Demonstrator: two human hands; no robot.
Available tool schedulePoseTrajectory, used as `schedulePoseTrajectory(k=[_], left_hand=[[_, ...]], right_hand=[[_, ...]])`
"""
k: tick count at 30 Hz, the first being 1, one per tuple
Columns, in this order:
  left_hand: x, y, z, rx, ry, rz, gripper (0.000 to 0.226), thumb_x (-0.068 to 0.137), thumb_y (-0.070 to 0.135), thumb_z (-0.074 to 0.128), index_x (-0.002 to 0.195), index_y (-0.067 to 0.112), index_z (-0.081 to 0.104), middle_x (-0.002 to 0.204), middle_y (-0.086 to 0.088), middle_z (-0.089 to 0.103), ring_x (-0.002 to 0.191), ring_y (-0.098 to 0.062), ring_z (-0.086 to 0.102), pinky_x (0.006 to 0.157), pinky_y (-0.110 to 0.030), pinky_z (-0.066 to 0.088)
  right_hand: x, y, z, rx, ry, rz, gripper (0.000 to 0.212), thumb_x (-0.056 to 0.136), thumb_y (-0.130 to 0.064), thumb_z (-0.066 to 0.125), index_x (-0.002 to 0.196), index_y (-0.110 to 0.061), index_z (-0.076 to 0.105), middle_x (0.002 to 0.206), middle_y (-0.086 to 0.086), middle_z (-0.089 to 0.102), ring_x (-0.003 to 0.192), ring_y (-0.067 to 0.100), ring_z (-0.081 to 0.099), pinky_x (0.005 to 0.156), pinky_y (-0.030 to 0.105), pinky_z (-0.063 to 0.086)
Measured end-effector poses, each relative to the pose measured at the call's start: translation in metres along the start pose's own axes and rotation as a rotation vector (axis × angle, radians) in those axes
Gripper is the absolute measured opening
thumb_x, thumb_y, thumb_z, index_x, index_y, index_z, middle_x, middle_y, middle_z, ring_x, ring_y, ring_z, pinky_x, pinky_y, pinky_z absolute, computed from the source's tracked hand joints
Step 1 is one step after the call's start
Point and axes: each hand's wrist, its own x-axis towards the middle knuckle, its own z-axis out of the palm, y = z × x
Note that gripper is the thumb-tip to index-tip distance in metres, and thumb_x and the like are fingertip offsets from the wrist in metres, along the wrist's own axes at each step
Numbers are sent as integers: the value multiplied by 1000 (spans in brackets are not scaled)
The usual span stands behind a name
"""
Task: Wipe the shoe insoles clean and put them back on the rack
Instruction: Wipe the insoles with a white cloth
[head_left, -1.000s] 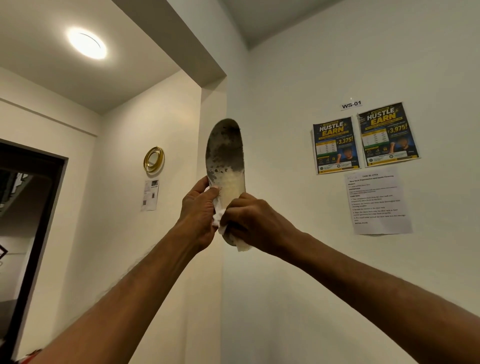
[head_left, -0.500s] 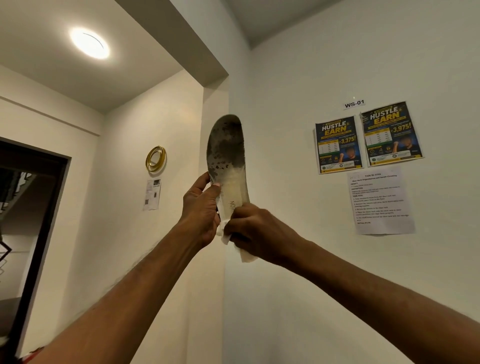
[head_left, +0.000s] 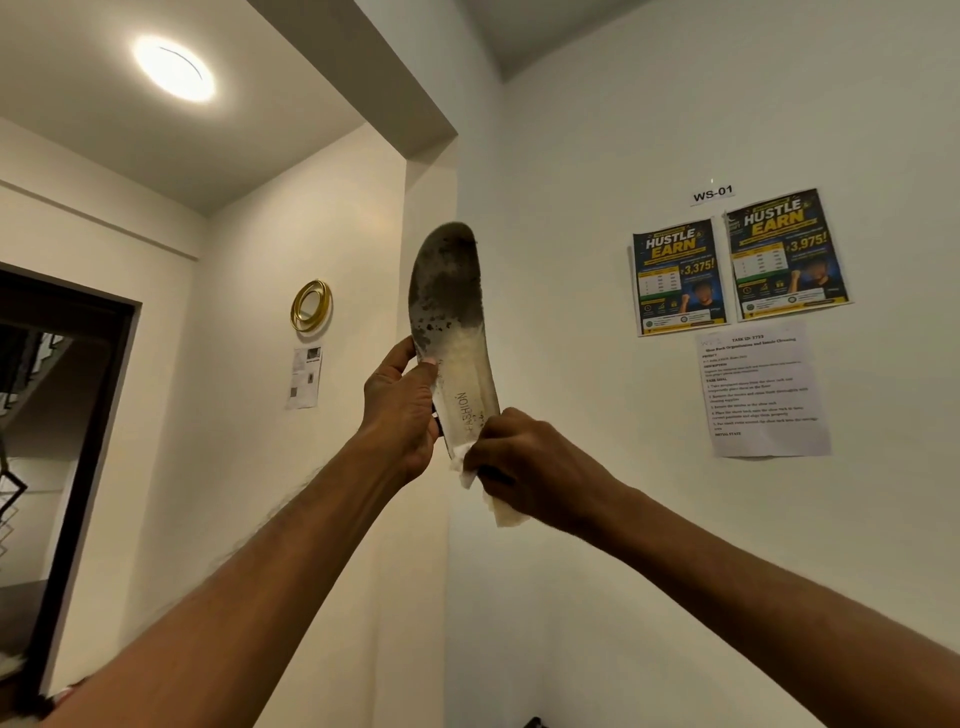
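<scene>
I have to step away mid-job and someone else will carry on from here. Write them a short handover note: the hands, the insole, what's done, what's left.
Left hand: grips the insole by its edge near the middle, holding it upright, toe end up.
Right hand: pinches a white wipe against the insole's heel end.
Done: the heel half looks pale and its print is readable.
Left: the toe half is dark and blotchy, so wipe it, then put the insole back on the rack, which is out of view. No other insoles are in view.
</scene>
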Motion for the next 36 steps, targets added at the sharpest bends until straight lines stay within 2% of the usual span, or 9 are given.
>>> schedulePoseTrajectory(k=[3,9,13,17,19,24,28,32,36], left_hand=[[-1,0,2,-16,7,-4,41,103,8,55,136,31,58,128,-8,63,118,-38,58,97,-66,51],[-3,-1,5,-9,-6,5,36,104,8,54,128,35,61,129,-8,63,118,-37,58,100,-68,49],[-4,-2,7,21,-12,23,37,104,10,55,132,34,60,130,-9,64,119,-37,59,100,-67,50],[-5,-2,9,10,-10,13,36,103,8,55,127,35,60,130,-10,63,117,-38,59,99,-69,49],[-5,-2,9,34,-10,20,36,103,10,56,129,35,60,127,-9,65,117,-38,60,98,-67,51],[-4,-3,7,5,-16,6,33,104,8,55,124,34,59,111,-4,67,106,-32,63,78,-53,57],[-3,-4,6,35,-19,7,32,103,10,56,121,36,60,116,-6,67,111,-34,62,87,-57,55],[-5,-7,5,-2,-22,-14,32,104,9,54,123,34,60,118,-7,66,112,-34,61,85,-59,55],[-4,-6,4,36,-24,-12,40,104,8,54,136,32,57,126,-11,65,115,-36,61,96,-63,53]], right_hand=[[-4,4,-2,11,59,53,22,87,-11,73,109,-16,73,120,10,65,111,33,59,86,36,55],[-9,7,0,-23,87,65,21,88,-8,72,107,-16,74,117,10,66,108,30,59,81,42,59],[-18,2,9,-89,1,-12,22,91,-14,69,112,-20,70,122,7,62,116,28,55,91,36,57],[-16,15,4,-63,103,101,20,87,-8,72,106,-16,73,111,9,66,103,29,60,74,35,59],[-17,12,7,-77,54,62,19,88,-11,72,106,-17,71,114,8,65,106,27,58,75,35,59],[-17,22,2,-40,129,119,21,88,-8,70,106,-17,74,107,7,67,97,26,60,71,33,57],[-24,11,8,-91,7,-12,21,88,-11,72,108,-19,72,115,6,64,105,24,58,74,33,60],[-18,23,2,-72,112,88,21,87,-8,72,106,-17,74,106,7,67,98,27,60,69,38,59],[-20,14,8,-118,8,-36,21,88,-11,72,108,-17,71,113,8,64,106,25,57,73,36,60]])
